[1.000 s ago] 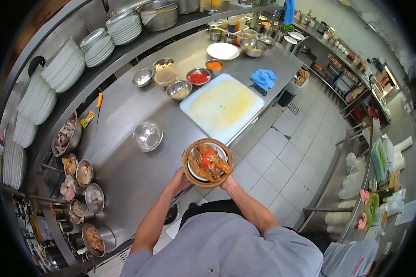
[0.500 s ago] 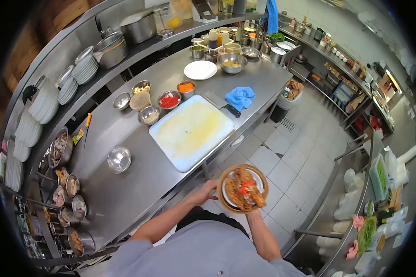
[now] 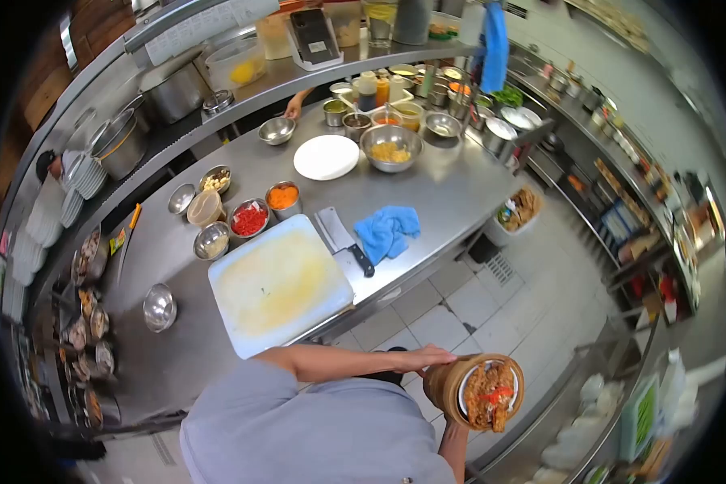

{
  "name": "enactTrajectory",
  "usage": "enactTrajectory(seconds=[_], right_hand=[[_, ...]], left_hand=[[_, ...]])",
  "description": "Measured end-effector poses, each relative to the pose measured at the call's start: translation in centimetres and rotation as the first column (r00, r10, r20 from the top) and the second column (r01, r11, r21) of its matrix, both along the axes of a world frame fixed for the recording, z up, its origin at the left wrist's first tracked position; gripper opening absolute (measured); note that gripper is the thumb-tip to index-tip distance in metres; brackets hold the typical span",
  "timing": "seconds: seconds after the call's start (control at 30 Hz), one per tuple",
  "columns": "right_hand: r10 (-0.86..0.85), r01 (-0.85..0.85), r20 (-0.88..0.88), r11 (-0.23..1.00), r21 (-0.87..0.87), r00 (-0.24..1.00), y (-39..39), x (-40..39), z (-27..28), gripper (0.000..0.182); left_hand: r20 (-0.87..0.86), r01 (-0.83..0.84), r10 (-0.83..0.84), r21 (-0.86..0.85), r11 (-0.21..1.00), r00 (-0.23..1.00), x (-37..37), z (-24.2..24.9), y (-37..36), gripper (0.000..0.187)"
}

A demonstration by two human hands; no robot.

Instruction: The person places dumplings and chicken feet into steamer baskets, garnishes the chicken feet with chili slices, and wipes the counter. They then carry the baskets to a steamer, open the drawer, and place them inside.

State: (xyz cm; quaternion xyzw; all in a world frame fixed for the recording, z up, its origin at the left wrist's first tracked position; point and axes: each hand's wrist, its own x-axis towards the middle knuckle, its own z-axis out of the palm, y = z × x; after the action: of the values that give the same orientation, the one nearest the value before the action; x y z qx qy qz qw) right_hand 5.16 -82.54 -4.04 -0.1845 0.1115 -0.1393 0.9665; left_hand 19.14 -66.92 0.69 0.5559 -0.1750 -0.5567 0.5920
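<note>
A round bamboo steamer (image 3: 444,385) is held out over the floor, to the right of the counter. In it sits a white dish with brown cooked pieces (image 3: 490,397) topped with red strips. My left hand (image 3: 426,360) reaches across and grips the steamer's near left side. From below, my right hand (image 3: 455,434) supports it, its fingers hidden beneath the base. On the counter to the left lie a stained white cutting board (image 3: 278,282), a cleaver (image 3: 339,234) with a black handle and a crumpled blue cloth (image 3: 387,231).
Across the steel counter, another person's hand (image 3: 296,105) touches a metal bowl (image 3: 277,131). Near it are a white plate (image 3: 326,156) and several ingredient bowls. A waste bin (image 3: 516,214) stands on the tiled floor. Shelving (image 3: 552,436) runs along the right.
The steamer has moved right and tilted, with both my hands on it. My view has turned toward the right. Another person's hand and a metal bowl have appeared at the counter's far side.
</note>
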Motion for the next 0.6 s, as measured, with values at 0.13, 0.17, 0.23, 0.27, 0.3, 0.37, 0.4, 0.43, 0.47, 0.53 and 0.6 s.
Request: enactTrajectory(seconds=[0.13, 0.17, 0.23, 0.27, 0.3, 0.37, 0.4, 0.43, 0.47, 0.53, 0.6], right_hand=[[0.044, -0.045, -0.041, 0.999, -0.018, 0.998, -6.9, 7.2, 0.7, 0.060], [0.063, -0.064, -0.049, 0.998, -0.021, 0.997, -8.5, 8.9, 0.8, 0.061], [0.107, -0.109, -0.058, 0.994, -0.024, 0.993, -11.7, 12.6, 0.8, 0.061], [0.133, -0.135, -0.058, 0.991, -0.021, 0.989, -13.5, 14.5, 0.7, 0.061], [0.152, -0.154, -0.059, 0.988, -0.029, 0.987, -15.4, 16.2, 0.6, 0.061], [0.211, -0.214, -0.063, 0.976, -0.036, 0.975, -19.1, 19.6, 0.3, 0.062], [0.241, -0.244, -0.061, 0.969, -0.042, 0.969, -21.1, 21.3, 0.2, 0.062], [0.273, -0.276, -0.058, 0.960, -0.041, 0.960, -23.0, 23.0, 0.1, 0.062], [0.307, -0.309, -0.058, 0.950, -0.039, 0.950, -25.2, 24.5, 0.0, 0.062], [0.362, -0.364, -0.053, 0.931, -0.036, 0.931, -29.7, 27.3, -0.2, 0.063], [0.420, -0.422, -0.045, 0.906, -0.042, 0.906, -34.9, 30.0, 0.2, 0.063]], left_hand=[[0.038, -0.023, 0.024, -0.031, 0.999, 0.999, 6.4, -0.4, -8.0, 0.082], [0.035, -0.021, 0.022, -0.028, 0.999, 0.999, 7.9, -0.7, -9.8, 0.083], [0.040, -0.011, 0.012, -0.032, 0.999, 0.999, 11.4, -1.3, -13.5, 0.083], [0.022, -0.021, 0.022, -0.031, 0.999, 1.000, 12.9, -1.4, -15.1, 0.083], [0.022, -0.041, 0.042, -0.027, 0.999, 0.999, 14.4, -0.4, -16.2, 0.084], [0.009, -0.089, 0.089, -0.017, 0.996, 0.996, 16.7, 1.8, -18.6, 0.084], [0.023, -0.108, 0.109, -0.028, 0.994, 0.994, 18.0, 0.3, -20.5, 0.085], [0.031, -0.131, 0.131, -0.019, 0.991, 0.991, 19.5, -0.2, -22.1, 0.086], [0.036, -0.150, 0.150, -0.008, 0.989, 0.988, 20.7, -0.9, -23.9, 0.087], [0.034, -0.184, 0.184, -0.010, 0.983, 0.982, 22.5, -0.6, -27.5, 0.088], [0.023, -0.217, 0.218, -0.050, 0.975, 0.976, 24.5, 0.3, -31.1, 0.089]])
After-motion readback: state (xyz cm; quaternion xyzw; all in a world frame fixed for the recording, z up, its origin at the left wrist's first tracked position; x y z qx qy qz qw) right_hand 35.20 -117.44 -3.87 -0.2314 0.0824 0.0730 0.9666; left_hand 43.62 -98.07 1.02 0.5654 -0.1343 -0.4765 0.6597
